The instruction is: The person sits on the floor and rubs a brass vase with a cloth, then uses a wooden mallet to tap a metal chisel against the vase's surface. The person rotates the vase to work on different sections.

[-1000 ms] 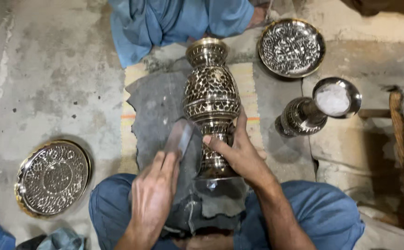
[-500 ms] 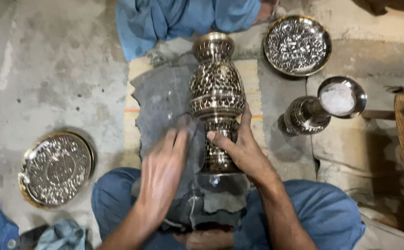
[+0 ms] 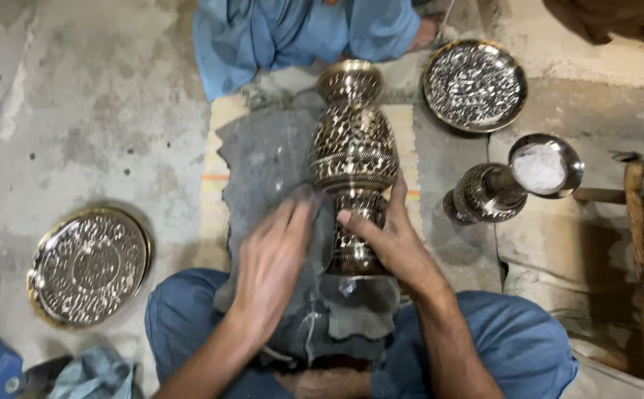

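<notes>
An engraved brass vase (image 3: 353,140) lies lengthwise on a grey cloth (image 3: 263,170) in front of me, its mouth pointing away. My right hand (image 3: 390,240) grips the vase's narrow neck near its base. My left hand (image 3: 274,262) presses a fold of the grey cloth against the vase's left side, fingers blurred with motion. The vase's foot rests near my lap, between my blue-trousered knees.
An engraved round plate (image 3: 89,264) lies on the concrete floor at left. Another engraved plate (image 3: 474,85) sits at upper right, with a smaller brass vase (image 3: 488,193) and a bowl of white powder (image 3: 545,165) beside it. Another person in blue clothing (image 3: 300,29) sits opposite.
My left hand has moved from lower on the cloth up against the vase's side, rubbing with the cloth. The right hand keeps its grip on the vase.
</notes>
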